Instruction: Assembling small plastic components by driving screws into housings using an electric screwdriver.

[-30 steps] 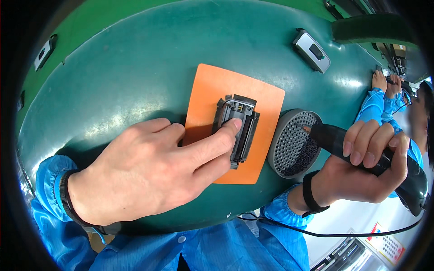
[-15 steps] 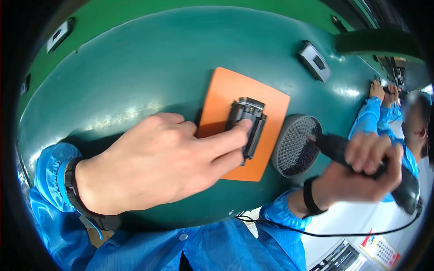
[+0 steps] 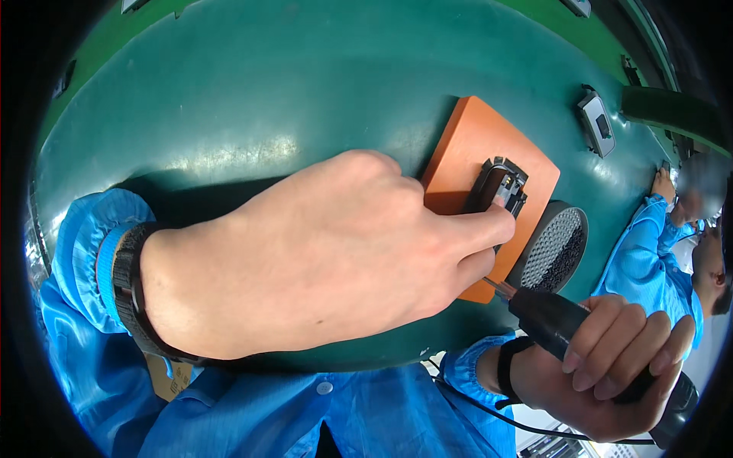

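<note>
Black part (image 3: 511, 182) on orange pad (image 3: 466, 141), in from near edge of table (image 3: 343, 91); left hand (image 3: 359, 229) finger on it, thumb hidden, can't tell grip; right hand (image 3: 615, 374) clamped round black driver (image 3: 546, 314).

Device (image 3: 498, 185) partly behind left hand (image 3: 366, 237)

You are facing a glossy, dark-green counter (image 3: 328, 84); whitish reflections (image 3: 256, 155) are gleaming across it, a brighter green surface (image 3: 141, 27) bordering it.
</note>
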Demonstrator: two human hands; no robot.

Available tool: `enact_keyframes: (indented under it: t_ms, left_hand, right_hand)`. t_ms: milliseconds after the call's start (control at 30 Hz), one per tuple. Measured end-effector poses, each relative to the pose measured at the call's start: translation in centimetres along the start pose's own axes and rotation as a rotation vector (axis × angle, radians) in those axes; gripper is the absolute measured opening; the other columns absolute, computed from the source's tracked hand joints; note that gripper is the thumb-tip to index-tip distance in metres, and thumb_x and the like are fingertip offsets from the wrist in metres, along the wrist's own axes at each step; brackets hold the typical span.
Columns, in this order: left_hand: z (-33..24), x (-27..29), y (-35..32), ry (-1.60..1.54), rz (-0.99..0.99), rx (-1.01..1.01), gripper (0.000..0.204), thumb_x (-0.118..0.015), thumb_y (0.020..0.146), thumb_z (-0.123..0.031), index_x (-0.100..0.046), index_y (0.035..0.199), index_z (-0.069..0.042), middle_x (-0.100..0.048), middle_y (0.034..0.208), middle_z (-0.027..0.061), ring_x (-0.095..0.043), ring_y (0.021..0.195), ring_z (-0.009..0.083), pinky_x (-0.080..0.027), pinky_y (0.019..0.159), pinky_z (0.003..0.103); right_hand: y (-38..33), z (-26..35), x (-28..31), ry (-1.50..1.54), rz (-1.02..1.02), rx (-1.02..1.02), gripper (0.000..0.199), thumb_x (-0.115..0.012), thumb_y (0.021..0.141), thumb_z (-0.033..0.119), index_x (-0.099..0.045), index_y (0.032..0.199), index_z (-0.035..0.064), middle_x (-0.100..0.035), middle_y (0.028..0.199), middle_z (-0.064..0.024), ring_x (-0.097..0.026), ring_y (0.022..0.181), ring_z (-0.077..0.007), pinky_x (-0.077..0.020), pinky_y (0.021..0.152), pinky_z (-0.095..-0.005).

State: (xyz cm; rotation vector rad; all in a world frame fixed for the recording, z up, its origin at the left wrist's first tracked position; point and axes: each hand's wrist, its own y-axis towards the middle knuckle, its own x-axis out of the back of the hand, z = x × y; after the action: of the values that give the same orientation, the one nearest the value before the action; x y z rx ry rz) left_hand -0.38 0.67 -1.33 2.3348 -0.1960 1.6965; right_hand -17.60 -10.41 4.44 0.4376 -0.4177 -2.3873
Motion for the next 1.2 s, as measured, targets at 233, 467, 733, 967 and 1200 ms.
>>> enact_keyframes:
  t_ms: [233,467,733,967,1200]
  left_hand:
    - [-0.1,-0.5,-0.3,-0.076,-0.094,0.017,0.016,-0.07,0.083,-0.018,-0.074,0.098,-0.012,-0.067,0.121,-0.0018,-0.058,0.053,0.0101,-0.045,0.052,0.025]
    - [-0.3,-0.4,-0.3,-0.028,-0.07,0.013,0.017,-0.072,0.081,-0.018,-0.076,0.097,-0.014,-0.067,0.12,-0.0025,-0.058,0.053,0.0107,-0.045,0.052,0.025]
    - [0.1,-0.2,-0.3,-0.071,0.005,0.024,0.025,-0.074,0.085,-0.022,-0.072,0.105,-0.007,-0.062,0.067,-0.0006,-0.056,0.046,0.0121,-0.042,0.049,0.027]
    - [-0.1,-0.1,0.2,-0.029,-0.04,-0.029,0.03,-0.073,0.084,-0.024,-0.069,0.112,-0.013,-0.069,0.094,-0.0012,-0.057,0.05,0.0119,-0.044,0.051,0.027]
    - [-0.3,0.7,0.2,0.002,0.091,0.01,0.047,-0.08,0.072,-0.025,-0.066,0.115,-0.013,-0.055,0.141,-0.0029,-0.056,0.057,0.0119,-0.049,0.056,0.027]
  right_hand:
    - [0.2,-0.5,-0.3,0.043,0.047,-0.03,0.014,-0.045,0.097,0.015,-0.04,0.086,0.0081,-0.042,0.056,-0.0018,-0.037,0.039,-0.0093,-0.0382,0.044,-0.0254]
    - [-0.1,-0.8,-0.6,-0.023,0.024,-0.006,0.016,-0.043,0.098,0.017,-0.041,0.085,0.0078,-0.039,0.056,-0.0015,-0.035,0.04,-0.0096,-0.0384,0.044,-0.0269]
    - [-0.3,-1.5,-1.6,-0.075,0.11,0.053,0.014,-0.042,0.097,0.016,-0.041,0.087,0.0064,-0.042,0.056,-0.0024,-0.038,0.041,-0.0106,-0.0374,0.044,-0.0269]
    - [0.0,-1.1,-1.2,-0.065,0.187,-0.008,0.013,-0.04,0.098,0.017,-0.041,0.09,0.0068,-0.043,0.057,-0.0027,-0.039,0.041,-0.011,-0.038,0.044,-0.0269]
    - [0.6,2.9,5.9,-0.048,-0.06,0.197,0.018,-0.049,0.098,0.021,-0.042,0.088,0.0084,-0.046,0.058,-0.0043,-0.044,0.044,-0.013,-0.0381,0.042,-0.0275]
